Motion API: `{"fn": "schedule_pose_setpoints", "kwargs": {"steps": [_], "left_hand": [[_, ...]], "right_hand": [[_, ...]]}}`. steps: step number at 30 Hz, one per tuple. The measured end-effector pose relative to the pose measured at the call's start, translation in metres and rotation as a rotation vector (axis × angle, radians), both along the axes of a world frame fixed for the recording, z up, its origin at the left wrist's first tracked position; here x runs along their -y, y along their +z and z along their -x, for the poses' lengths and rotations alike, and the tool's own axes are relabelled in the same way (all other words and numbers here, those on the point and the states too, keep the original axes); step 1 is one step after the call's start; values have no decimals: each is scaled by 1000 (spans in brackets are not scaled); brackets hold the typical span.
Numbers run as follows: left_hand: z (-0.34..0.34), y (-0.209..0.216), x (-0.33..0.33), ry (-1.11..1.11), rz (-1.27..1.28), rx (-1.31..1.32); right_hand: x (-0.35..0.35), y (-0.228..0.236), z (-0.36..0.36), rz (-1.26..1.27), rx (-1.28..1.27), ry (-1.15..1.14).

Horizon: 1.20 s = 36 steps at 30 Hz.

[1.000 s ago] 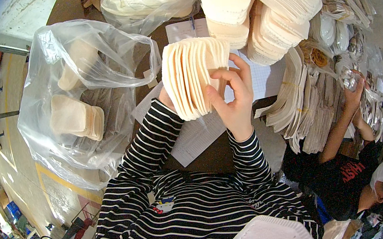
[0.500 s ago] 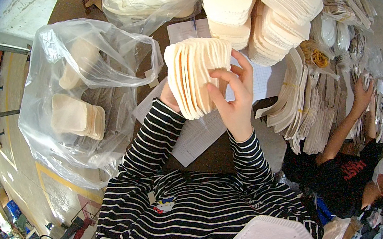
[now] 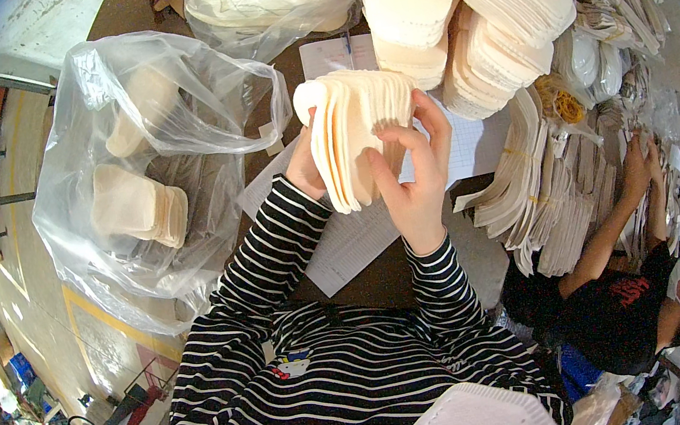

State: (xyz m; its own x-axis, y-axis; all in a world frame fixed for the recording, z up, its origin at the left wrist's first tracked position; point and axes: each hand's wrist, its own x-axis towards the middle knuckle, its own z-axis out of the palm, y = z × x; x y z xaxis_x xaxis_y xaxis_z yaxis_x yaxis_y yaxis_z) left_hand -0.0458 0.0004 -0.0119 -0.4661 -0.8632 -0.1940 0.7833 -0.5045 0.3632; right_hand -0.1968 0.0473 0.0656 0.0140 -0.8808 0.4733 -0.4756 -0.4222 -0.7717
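Observation:
Between my two hands is a stack of cream, soft-looking pads [image 3: 353, 122] with rounded corners, held on edge over the table. My left hand [image 3: 305, 169] grips the stack from its left side, most of its fingers hidden behind the pads. My right hand [image 3: 417, 174] is closed on the stack's right side, thumb and fingertips bent against the pad edges. At the left end several pads lean apart from the tightly packed rest. Under the hands lie printed paper sheets [image 3: 354, 250] and a gridded sheet [image 3: 475, 144].
At left, a clear plastic bag [image 3: 208, 126] holds more cream pads [image 3: 137, 206]. Large banded pad bundles [image 3: 495, 13] are piled at the far right, near strip bundles [image 3: 530, 193] and yellow rubber bands [image 3: 563, 102]. A bagged shoe [image 3: 247, 2] lies at the back. A co-worker [image 3: 616, 294] works at right.
The pads at the stack's left end have fanned apart, and my left hand has shifted slightly right, its thumb now showing. The co-worker's arms and head have moved.

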Motion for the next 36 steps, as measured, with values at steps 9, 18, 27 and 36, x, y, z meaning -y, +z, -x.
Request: {"fn": "schedule_pose_setpoints", "kwargs": {"steps": [9, 18, 27, 36], "left_hand": [[-2, -15, 1, 0, -21, 5], [-1, -5, -1, 39, 77, 66], [-1, 5, -12, 126, 27, 150], [21, 69, -127, 68, -195, 438]], "right_hand": [[-2, 3, -5, -27, 64, 52], [-2, -12, -2, 0, -51, 53], [-6, -2, -8, -64, 10, 48], [-68, -6, 29, -407, 332, 172]]}}
